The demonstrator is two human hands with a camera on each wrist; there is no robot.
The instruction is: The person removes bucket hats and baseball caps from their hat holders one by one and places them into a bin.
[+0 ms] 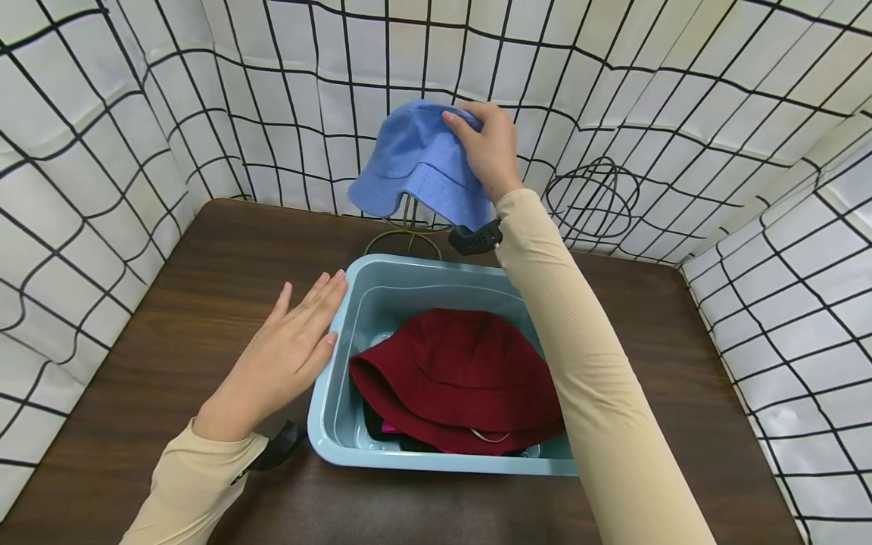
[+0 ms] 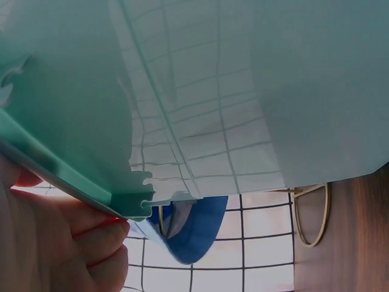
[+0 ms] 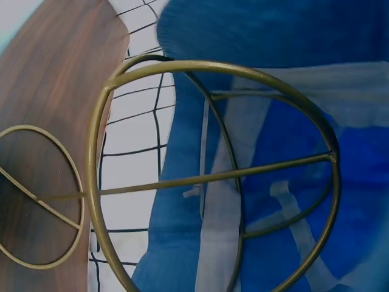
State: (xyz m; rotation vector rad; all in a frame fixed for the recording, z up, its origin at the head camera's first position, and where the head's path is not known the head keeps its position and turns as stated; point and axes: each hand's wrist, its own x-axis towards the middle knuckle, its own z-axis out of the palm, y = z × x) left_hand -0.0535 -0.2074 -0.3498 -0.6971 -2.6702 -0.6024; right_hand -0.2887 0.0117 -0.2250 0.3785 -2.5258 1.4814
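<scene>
My right hand (image 1: 489, 147) pinches the crown of a light blue bucket hat (image 1: 418, 155) between thumb and fingers. Inside the hat, the right wrist view shows the rings and crossbar of a gold wire hat stand (image 3: 213, 177). The stand's round foot is behind a light blue plastic basin (image 1: 436, 460). On the basin's left rim lies my left hand (image 1: 286, 348), its fingers straight and touching the edge. A dark red bucket hat (image 1: 463, 371) fills most of the basin, brim spread out, over black and pink items that are mostly hidden.
A black wire stand (image 1: 593, 197) is at the back right, against the black-lined white grid curtain (image 1: 286, 98) that surrounds the table. Under the basin is a dark brown wooden table (image 1: 170, 341). My right forearm crosses over the basin's right side.
</scene>
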